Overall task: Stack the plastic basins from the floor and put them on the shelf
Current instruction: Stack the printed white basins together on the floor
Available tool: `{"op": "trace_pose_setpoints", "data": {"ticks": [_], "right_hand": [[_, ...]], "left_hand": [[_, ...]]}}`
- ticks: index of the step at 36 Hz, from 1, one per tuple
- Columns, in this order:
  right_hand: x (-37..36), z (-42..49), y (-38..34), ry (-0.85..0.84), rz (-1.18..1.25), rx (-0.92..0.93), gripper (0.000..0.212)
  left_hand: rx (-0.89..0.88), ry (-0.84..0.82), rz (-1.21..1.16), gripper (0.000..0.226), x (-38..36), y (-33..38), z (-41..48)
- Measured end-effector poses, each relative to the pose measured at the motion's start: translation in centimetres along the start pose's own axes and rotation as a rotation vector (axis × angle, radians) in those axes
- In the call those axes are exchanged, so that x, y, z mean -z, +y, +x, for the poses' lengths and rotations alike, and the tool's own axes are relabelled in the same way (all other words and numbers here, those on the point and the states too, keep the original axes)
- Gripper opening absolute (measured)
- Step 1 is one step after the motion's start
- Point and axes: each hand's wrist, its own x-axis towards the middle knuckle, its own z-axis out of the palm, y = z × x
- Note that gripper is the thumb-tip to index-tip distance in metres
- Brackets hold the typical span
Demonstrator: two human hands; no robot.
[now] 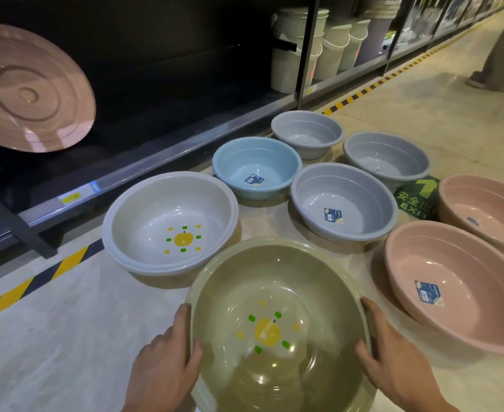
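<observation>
So left hand (167, 361) and right hand (393, 355) grip the olive basin (274, 278) at its rim, fingers (183, 319) curled round it. White basin (143, 209) sits just beyond.

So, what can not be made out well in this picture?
Head view only:
olive basin: near side cut off by the bottom edge.
left hand and right hand: fingers under the basin hidden by its wall.
far pink basin: cut off by the right edge.
shelf price tag: print blurred, too small.
</observation>
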Motion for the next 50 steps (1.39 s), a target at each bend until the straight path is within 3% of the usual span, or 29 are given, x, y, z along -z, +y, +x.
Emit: {"op": "trace_pose_setpoints", "data": {"ticks": [4, 12, 17, 26, 43, 48, 50], "right_hand": [[0.9, -0.1, 0.1, -0.024, -0.036, 0.008, 0.070], [6.8, 1.9, -3.8, 0.119, -0.272, 0.192, 0.033], [10.1, 3.2, -10.6, 0.031, -0.400, 0.366, 0.041], [10.2, 9.6, -20.8, 0.068, -0.477, 0.582, 0.037], [3.2, 20.5, -26.6, 0.021, -0.536, 0.590, 0.036], [0.9, 24.3, -26.9, 0.001, -0.551, 0.583, 0.038], [0.2, 25.6, -26.9, -0.031, -0.528, 0.574, 0.040]], "left_hand": [[-0.016, -0.005, 0.110, 0.074, 1.3, -0.7, 0.2], [-0.104, 0.034, 0.359, 0.035, 7.9, -3.2, 2.3], [-0.066, 0.062, 0.394, 0.031, 12.4, -3.1, 3.3], [0.027, 0.074, 0.405, 0.033, 16.7, -6.1, 7.4], [0.159, -0.032, 0.397, 0.034, 13.9, -12.1, 16.2], [0.201, -0.045, 0.340, 0.021, 12.6, -13.9, 19.7], [0.241, -0.078, 0.299, 0.031, 12.0, -14.6, 20.9]]}}
